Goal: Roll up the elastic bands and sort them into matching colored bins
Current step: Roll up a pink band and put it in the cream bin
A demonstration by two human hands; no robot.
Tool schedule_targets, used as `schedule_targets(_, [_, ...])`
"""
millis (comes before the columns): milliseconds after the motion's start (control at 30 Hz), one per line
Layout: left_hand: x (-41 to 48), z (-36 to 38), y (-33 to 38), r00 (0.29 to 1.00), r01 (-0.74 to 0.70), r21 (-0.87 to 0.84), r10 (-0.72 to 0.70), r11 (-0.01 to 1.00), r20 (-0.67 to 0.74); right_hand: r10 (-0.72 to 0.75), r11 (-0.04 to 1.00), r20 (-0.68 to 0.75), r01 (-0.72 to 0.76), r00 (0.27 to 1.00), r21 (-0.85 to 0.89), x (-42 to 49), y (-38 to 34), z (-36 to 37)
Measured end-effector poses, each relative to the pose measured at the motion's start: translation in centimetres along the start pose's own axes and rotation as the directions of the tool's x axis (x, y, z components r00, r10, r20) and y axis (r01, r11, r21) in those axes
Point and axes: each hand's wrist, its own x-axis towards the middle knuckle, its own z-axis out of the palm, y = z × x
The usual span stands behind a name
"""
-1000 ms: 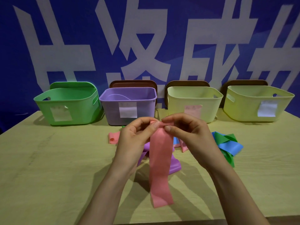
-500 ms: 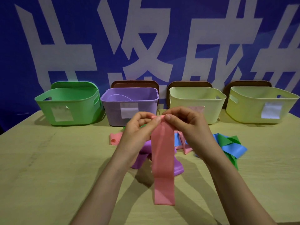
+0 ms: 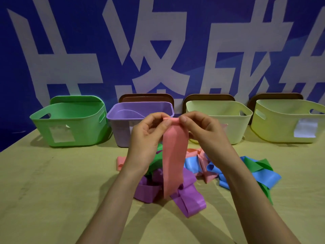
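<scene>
Behind the table [image 3: 52,191] is a blue wall with big white characters. Along the far edge of the table four bins stand in a row: at the left a green bin [image 3: 70,124], then a purple bin [image 3: 121,124], then a pale yellow bin [image 3: 230,125], and near the far right corner a yellow-green bin [image 3: 281,124].

In front of the purple bin the left hand [image 3: 146,136] pinches the top end of a pink band [image 3: 174,155]. The right hand [image 3: 202,131] pinches the same end from the other side. Both hold it up in the air, with a small roll between the fingertips. The rest of the band hangs straight down, its lower end over a loose pile of bands [image 3: 190,199] in purple, blue, green and pink at the middle of the table.

The step in hand seems to be the rolling of the pink band, only just begun. Next the fingers must turn the roll downward, tight and even, until the tail is taken in. No bin is pink, so the labels must decide, and they cannot be read.
</scene>
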Motion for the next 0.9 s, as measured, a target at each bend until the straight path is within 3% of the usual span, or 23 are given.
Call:
schedule_targets(67, [0.0,0.0,-0.2,1.000,-0.001,-0.030,0.001,1.000,0.004,-0.034,0.999,-0.012,0.034,0.999,-0.009,0.2,0.1,0.1])
schedule_targets(200, [-0.3,0.0,-0.7,0.991,0.136,-0.187,-0.132,0.973,0.034,-0.037,0.999,-0.020,0.038,0.999,0.022,-0.1,0.7,0.1])
schedule_targets(400, [-1.3,0.0,-0.7,0.981,0.187,-0.207,-0.172,0.960,0.086,-0.028,0.997,-0.002,0.028,1.000,0.068,-1.1,0.6,0.1])
schedule_targets(600, [-2.2,-0.4,0.6,0.984,0.152,-0.177,-0.132,0.972,0.118,-0.077,0.995,-0.012,0.077,0.997,0.055,-2.3,-0.1,0.0])
schedule_targets(733, [-2.9,-0.2,1.5,0.995,0.093,-0.175,-0.084,0.980,0.060,-0.122,0.992,0.003,0.122,0.993,0.044,-2.9,-0.7,-0.1])
schedule_targets(900, [-3.9,-0.1,1.8,0.996,-0.084,0.030,0.083,0.996,0.028,-0.121,0.991,0.048,0.119,0.991,0.056,-3.8,-1.7,-0.4])
